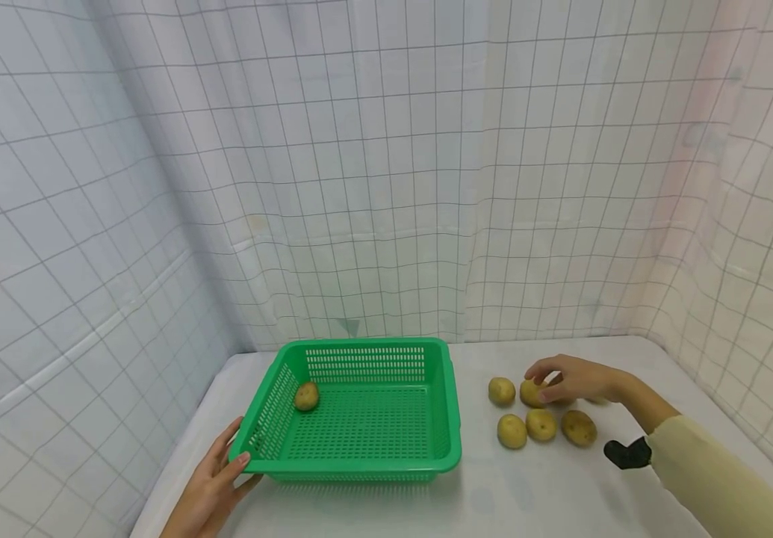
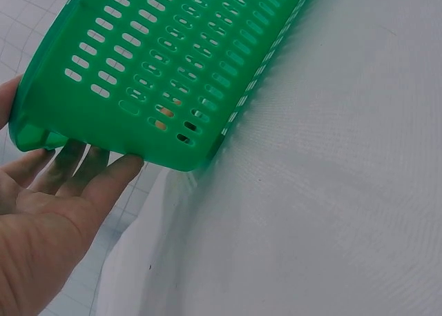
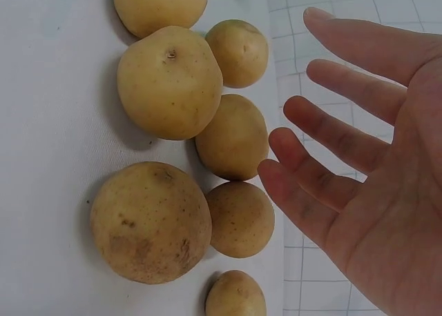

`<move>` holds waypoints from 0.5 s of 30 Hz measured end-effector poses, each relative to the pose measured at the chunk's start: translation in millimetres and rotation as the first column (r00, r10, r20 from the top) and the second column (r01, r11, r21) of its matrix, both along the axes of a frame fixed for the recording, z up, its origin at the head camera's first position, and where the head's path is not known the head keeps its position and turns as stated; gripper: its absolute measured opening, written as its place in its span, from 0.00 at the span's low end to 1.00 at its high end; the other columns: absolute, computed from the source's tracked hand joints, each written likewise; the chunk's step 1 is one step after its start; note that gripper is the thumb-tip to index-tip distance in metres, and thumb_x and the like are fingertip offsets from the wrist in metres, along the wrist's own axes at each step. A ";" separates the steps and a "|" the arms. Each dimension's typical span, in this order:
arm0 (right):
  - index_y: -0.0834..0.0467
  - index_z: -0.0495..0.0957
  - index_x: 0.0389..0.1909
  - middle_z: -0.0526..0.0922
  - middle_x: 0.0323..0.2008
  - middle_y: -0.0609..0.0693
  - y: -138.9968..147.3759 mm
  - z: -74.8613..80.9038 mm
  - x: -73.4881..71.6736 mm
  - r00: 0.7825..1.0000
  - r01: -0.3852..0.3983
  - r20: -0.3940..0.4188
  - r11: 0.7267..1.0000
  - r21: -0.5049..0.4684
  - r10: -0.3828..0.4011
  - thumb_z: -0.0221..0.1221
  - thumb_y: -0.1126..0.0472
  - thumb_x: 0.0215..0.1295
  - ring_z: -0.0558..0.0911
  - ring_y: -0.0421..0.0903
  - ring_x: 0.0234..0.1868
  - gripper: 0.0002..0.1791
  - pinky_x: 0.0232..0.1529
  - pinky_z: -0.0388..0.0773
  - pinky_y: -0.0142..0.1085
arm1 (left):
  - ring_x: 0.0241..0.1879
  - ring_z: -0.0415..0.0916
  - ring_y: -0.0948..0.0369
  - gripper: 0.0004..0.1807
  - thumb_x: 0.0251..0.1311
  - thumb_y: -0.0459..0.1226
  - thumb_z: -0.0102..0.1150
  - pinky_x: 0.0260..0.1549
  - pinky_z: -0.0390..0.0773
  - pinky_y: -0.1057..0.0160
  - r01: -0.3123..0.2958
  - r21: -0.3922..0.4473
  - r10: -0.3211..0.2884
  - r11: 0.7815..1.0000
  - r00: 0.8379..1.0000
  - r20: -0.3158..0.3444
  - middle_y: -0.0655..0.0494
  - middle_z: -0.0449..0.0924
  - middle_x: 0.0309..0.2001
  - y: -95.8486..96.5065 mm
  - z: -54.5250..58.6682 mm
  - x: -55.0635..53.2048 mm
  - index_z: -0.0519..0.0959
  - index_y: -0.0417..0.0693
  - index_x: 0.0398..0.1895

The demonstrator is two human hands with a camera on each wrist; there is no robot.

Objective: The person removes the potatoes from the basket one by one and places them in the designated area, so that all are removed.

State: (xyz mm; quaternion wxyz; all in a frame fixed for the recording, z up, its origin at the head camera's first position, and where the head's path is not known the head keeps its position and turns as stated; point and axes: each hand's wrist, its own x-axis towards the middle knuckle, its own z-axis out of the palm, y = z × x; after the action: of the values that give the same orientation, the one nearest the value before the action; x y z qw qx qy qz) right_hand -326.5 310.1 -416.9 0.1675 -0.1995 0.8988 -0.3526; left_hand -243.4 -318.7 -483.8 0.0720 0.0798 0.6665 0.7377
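At the front left corner of the green plastic basket [image 1: 357, 467], my left hand [image 1: 211, 482] grips the rim, thumb on top and fingers [image 2: 114, 181] underneath. One potato [image 1: 306, 397] lies inside against the basket's left wall. To the right, my right hand [image 1: 574, 379] hovers over a group of potatoes, fingers spread and partly extended, palm empty in the right wrist view. Closest to its fingertips in the head view is a back-row potato [image 1: 532, 394]. A browner, blemished potato [image 3: 152, 223] sits beside a smooth yellow one [image 3: 170, 83].
Several potatoes stand in two rough rows right of the basket, among them a front left one [image 1: 511, 431] and a back left one [image 1: 501, 391]. A white cloth covers the table [image 1: 520, 493]. Grid-patterned curtains [image 1: 413, 187] enclose the back and both sides.
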 end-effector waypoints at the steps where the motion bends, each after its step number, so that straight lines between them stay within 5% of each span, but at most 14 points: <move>1: 0.61 0.78 0.64 0.78 0.59 0.58 -1.2 0.5 -0.5 1.000 -0.003 0.001 1.000 -0.001 0.003 0.65 0.56 0.71 0.75 0.62 0.61 0.24 0.57 0.76 0.58 | 0.60 0.71 0.73 0.42 0.82 0.36 0.45 0.62 0.70 0.38 0.000 0.001 0.000 1.000 1.000 0.000 0.43 0.36 0.78 0.3 0.1 0.3 0.30 0.47 0.84; 15: 0.61 0.77 0.65 0.78 0.60 0.60 -17.2 5.9 -10.1 0.999 -0.047 0.020 0.999 -0.019 0.048 0.65 0.59 0.72 0.76 0.62 0.61 0.24 0.58 0.74 0.60 | 0.61 0.71 0.72 0.43 0.82 0.36 0.46 0.62 0.71 0.40 -0.001 0.007 0.001 1.000 1.000 0.010 0.44 0.36 0.77 0.5 0.4 1.2 0.30 0.48 0.85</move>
State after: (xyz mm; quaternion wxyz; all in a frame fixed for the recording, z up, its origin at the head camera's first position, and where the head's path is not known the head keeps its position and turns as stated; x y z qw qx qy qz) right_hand -336.5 292.9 -411.1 0.1833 -0.2185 0.8888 -0.3588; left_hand -242.2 -318.2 -483.4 0.0747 0.0759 0.6634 0.7407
